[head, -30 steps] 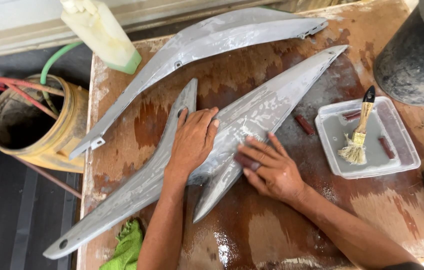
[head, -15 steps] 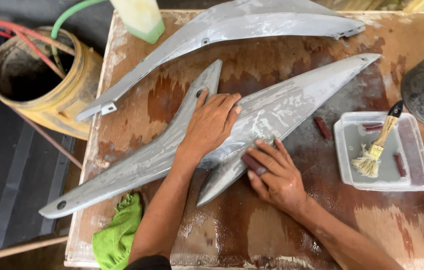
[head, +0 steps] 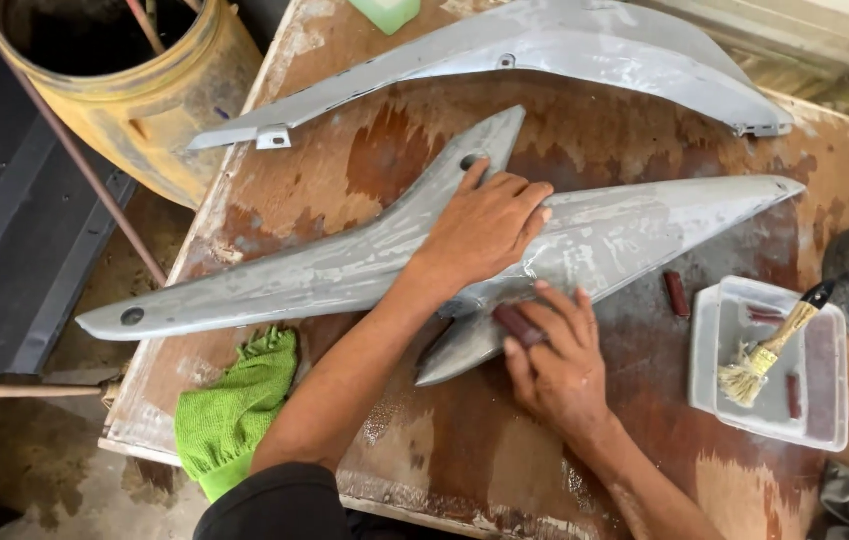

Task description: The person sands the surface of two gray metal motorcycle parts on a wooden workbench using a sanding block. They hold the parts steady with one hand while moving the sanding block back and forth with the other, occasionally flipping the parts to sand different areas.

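Grey panel (head: 604, 240) flat on the wet wooden bench (head: 504, 440), both your hands on it.

Your left hand (head: 484, 230) lies spread and flat across its middle, fingers closed on nothing, pinning it down. Your right hand (head: 554, 355) presses a small dark red sanding piece (head: 516, 325) against the lower edge, fingers narrow over it. To the right, a clear plastic tray (head: 829, 425) holds greyish water, a brush (head: 769, 350) and two more dark red pieces. A second grey panel (head: 584, 50) lies further back, a yellow bucket (head: 164, 110) stands off the bench corner, and a green cloth (head: 229, 415) hangs at the near edge.
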